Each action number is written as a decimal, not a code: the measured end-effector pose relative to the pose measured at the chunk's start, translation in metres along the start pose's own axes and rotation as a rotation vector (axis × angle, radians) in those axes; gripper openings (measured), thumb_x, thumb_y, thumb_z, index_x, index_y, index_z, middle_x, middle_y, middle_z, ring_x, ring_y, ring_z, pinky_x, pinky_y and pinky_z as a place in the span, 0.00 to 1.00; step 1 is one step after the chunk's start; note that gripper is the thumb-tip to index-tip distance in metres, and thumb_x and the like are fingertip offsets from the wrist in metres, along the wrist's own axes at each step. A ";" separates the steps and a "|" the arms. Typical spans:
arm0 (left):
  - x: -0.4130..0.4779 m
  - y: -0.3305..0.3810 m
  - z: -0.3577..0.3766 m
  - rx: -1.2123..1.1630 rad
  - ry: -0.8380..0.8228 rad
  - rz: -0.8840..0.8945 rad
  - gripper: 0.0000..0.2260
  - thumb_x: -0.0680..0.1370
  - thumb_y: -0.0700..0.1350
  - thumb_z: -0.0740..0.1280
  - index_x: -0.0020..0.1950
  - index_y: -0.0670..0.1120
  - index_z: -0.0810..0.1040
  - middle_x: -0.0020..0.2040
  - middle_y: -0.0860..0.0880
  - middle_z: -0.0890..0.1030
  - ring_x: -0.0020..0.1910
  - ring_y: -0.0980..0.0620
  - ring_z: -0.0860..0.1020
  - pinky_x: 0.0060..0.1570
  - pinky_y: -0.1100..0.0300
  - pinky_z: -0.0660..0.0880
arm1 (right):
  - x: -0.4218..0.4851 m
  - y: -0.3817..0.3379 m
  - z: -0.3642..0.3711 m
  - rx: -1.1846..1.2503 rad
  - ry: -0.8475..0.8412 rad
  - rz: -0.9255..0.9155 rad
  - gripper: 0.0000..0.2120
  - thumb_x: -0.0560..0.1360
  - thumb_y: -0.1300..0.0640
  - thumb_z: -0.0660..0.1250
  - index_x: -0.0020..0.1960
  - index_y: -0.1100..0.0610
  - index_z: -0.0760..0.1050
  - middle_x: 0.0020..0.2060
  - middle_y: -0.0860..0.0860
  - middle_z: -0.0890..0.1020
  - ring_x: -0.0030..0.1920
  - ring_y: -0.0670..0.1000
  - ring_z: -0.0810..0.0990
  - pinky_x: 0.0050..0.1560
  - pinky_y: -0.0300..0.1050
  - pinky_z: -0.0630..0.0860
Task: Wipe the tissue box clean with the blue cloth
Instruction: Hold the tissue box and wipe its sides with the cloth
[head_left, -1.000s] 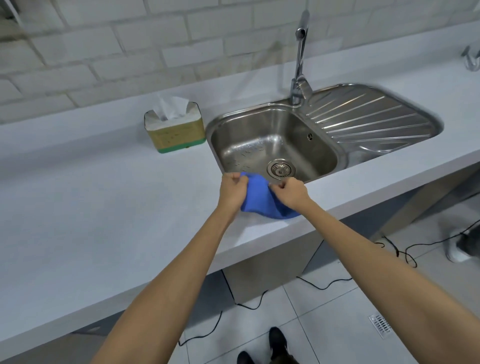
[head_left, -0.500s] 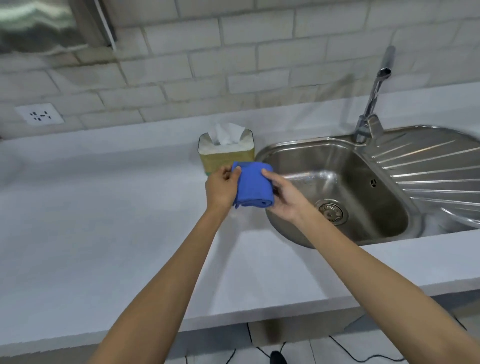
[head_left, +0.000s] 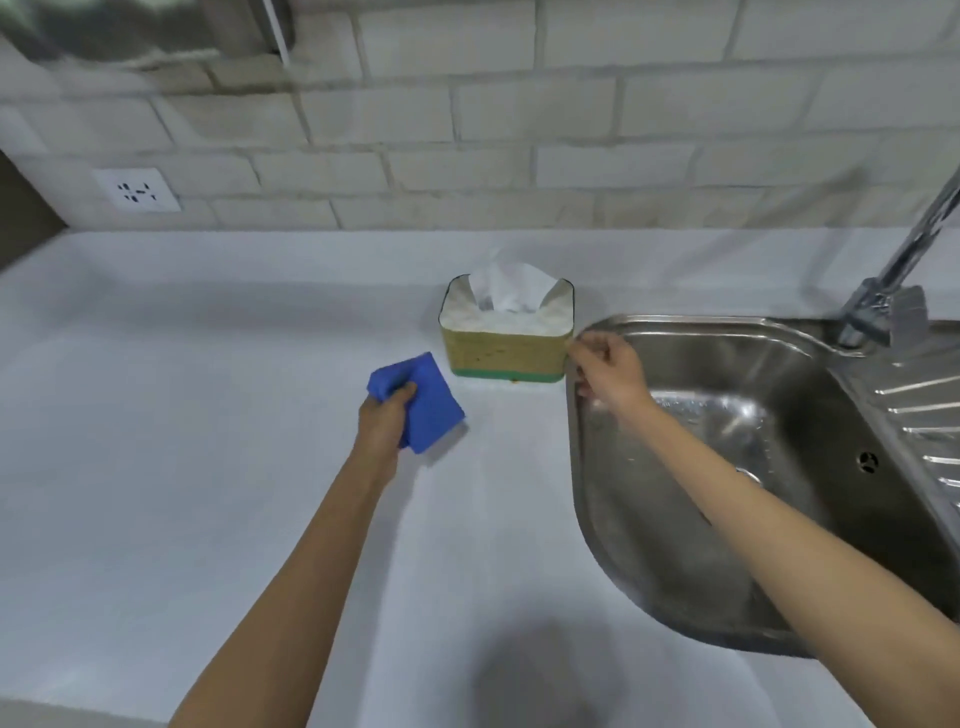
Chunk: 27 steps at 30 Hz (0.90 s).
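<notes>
The tissue box (head_left: 506, 353) stands on the white counter near the sink's left rim; it is yellow-tan with a green base, and a white tissue sticks out of its top. My left hand (head_left: 384, 415) holds the folded blue cloth (head_left: 423, 397) just left of and in front of the box, above the counter. My right hand (head_left: 605, 371) is at the box's right side, fingers curled and touching or nearly touching its right edge; it holds nothing I can see.
A steel sink (head_left: 727, 467) with a drainboard lies to the right, its tap (head_left: 893, 291) at the back right. A brick-tiled wall with a white socket (head_left: 137, 189) runs behind. The white counter (head_left: 182, 441) stretches to the left and front.
The cloth was held by both hands in front of the box; now only my left hand holds it, moved left. My right hand has let go and reached to the box's right side.
</notes>
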<state>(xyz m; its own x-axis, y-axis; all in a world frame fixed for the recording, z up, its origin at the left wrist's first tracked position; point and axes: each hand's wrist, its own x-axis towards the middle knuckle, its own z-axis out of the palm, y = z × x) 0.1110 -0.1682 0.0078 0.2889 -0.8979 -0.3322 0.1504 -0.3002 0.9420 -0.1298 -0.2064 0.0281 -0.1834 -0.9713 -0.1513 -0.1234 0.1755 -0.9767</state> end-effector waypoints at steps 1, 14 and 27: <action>0.012 0.005 -0.001 0.004 0.056 0.054 0.15 0.80 0.39 0.59 0.66 0.40 0.70 0.53 0.43 0.77 0.51 0.46 0.76 0.44 0.56 0.74 | 0.012 0.002 -0.002 -0.059 0.017 -0.043 0.19 0.75 0.52 0.66 0.62 0.60 0.70 0.45 0.54 0.76 0.43 0.51 0.74 0.42 0.40 0.72; 0.083 0.024 0.045 0.079 0.050 0.143 0.15 0.80 0.44 0.58 0.66 0.42 0.71 0.56 0.46 0.76 0.56 0.49 0.75 0.58 0.55 0.72 | 0.055 0.036 0.007 -0.132 -0.153 -0.154 0.32 0.73 0.50 0.67 0.73 0.57 0.60 0.58 0.50 0.77 0.62 0.51 0.76 0.62 0.42 0.72; 0.061 0.040 0.035 0.320 0.102 0.248 0.15 0.79 0.51 0.60 0.63 0.46 0.73 0.61 0.46 0.78 0.59 0.47 0.75 0.60 0.54 0.72 | 0.050 0.007 -0.004 -0.272 -0.055 -0.189 0.29 0.70 0.38 0.66 0.60 0.59 0.73 0.43 0.61 0.82 0.42 0.53 0.80 0.46 0.43 0.75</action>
<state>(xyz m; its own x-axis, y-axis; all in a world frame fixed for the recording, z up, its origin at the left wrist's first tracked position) 0.1017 -0.2464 0.0267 0.3743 -0.9238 -0.0808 -0.2329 -0.1780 0.9561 -0.1440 -0.2528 0.0146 -0.0806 -0.9966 0.0140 -0.4077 0.0202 -0.9129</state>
